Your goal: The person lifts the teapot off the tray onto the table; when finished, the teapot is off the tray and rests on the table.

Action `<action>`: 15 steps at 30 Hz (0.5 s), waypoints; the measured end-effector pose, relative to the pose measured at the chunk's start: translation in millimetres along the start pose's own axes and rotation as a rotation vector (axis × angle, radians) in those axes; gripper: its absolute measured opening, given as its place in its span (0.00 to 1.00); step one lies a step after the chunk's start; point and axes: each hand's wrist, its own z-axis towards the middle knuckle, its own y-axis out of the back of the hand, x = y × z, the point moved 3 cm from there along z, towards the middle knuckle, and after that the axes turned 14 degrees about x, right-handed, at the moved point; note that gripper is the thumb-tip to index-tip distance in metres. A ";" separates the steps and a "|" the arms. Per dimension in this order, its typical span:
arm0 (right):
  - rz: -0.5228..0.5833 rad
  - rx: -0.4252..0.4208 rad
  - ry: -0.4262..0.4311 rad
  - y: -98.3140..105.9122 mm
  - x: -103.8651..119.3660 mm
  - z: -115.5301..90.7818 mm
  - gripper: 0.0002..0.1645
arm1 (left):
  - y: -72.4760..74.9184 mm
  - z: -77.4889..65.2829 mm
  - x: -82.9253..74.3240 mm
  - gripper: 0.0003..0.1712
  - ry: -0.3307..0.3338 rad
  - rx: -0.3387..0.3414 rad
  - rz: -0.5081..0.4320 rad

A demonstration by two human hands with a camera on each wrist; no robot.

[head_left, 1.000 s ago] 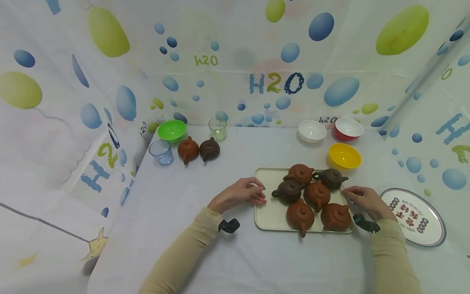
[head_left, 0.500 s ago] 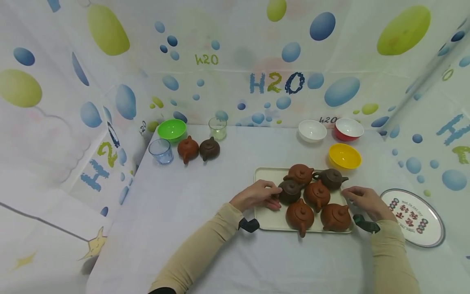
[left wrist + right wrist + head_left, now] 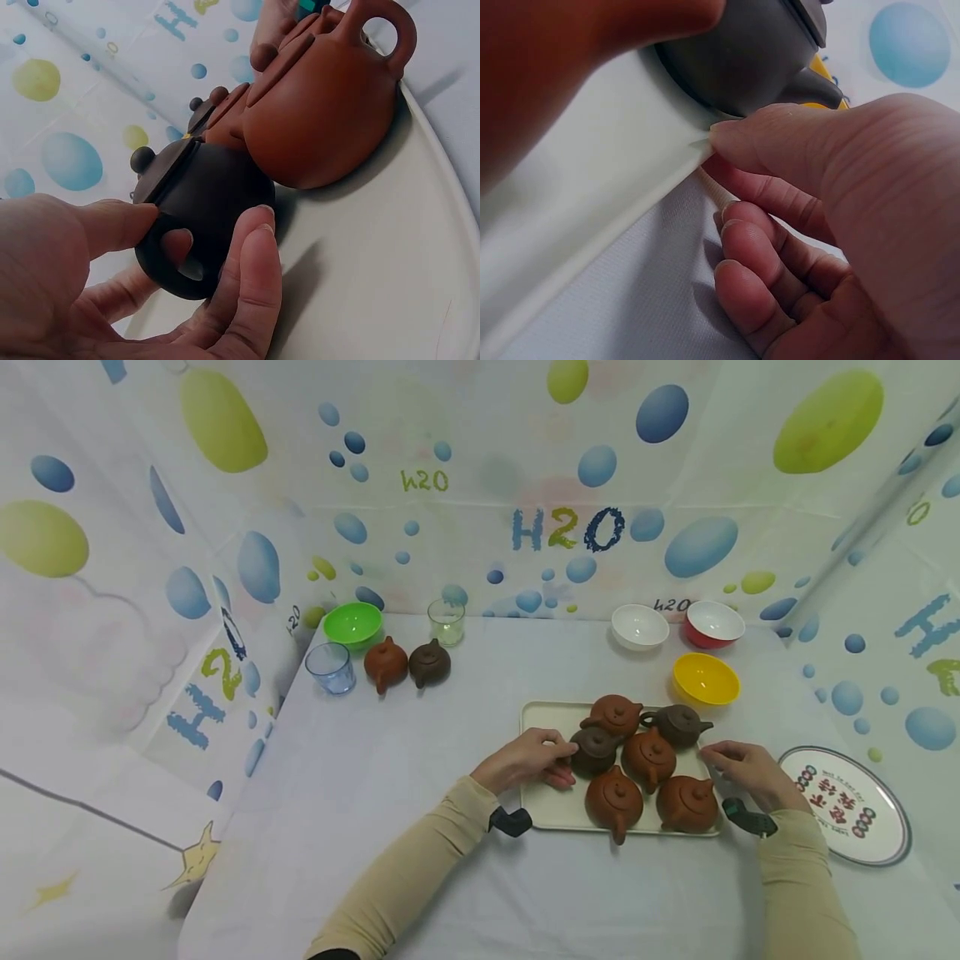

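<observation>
A cream tray (image 3: 546, 810) carries several small clay teapots, some reddish brown and some dark. My left hand (image 3: 531, 758) is at the tray's left part and pinches the handle of a dark teapot (image 3: 217, 199); the left wrist view shows thumb and fingers about that handle. Beside this pot stands a reddish-brown teapot (image 3: 322, 112). With thumb and forefinger, my right hand (image 3: 752, 772) pinches the tray's right rim (image 3: 641, 202). Close to that thumb sits another dark teapot (image 3: 739, 56), its spout pointing right.
Back left stand a green bowl (image 3: 352, 625), a blue glass (image 3: 331, 670), a clear glass (image 3: 447, 625), a reddish-brown teapot (image 3: 386, 665) and a dark teapot (image 3: 430, 663). White (image 3: 639, 628), red (image 3: 712, 627) and yellow (image 3: 705, 680) bowls are behind the tray. An oval plate (image 3: 847, 806) lies at right.
My left hand has moved right over the tray and taken hold of the dark teapot's handle. That pot looks slightly turned or shifted. My right hand has stayed at the tray's rim.
</observation>
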 end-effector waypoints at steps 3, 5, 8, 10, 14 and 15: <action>0.001 0.000 0.000 -0.4 -0.2 0.0 0.42 | -0.1 0.1 0.4 0.13 -0.003 -0.002 0.003; 0.002 -0.001 -0.003 -0.7 -0.1 0.0 0.42 | 0.0 0.5 0.7 0.13 -0.003 -0.001 0.001; 0.005 -0.001 -0.009 -0.6 0.2 0.0 0.42 | 0.1 0.7 0.6 0.13 -0.003 0.001 0.001; 0.008 -0.001 -0.013 -0.4 0.2 0.1 0.42 | 0.0 0.8 0.4 0.13 -0.004 0.004 0.000; 0.014 0.001 -0.019 -0.3 -0.5 1.0 0.42 | -0.4 -0.2 -0.4 0.13 -0.005 0.006 0.001; 0.016 0.002 -0.024 -0.4 -0.8 1.2 0.43 | -0.4 -0.3 -0.3 0.13 -0.006 0.006 -0.001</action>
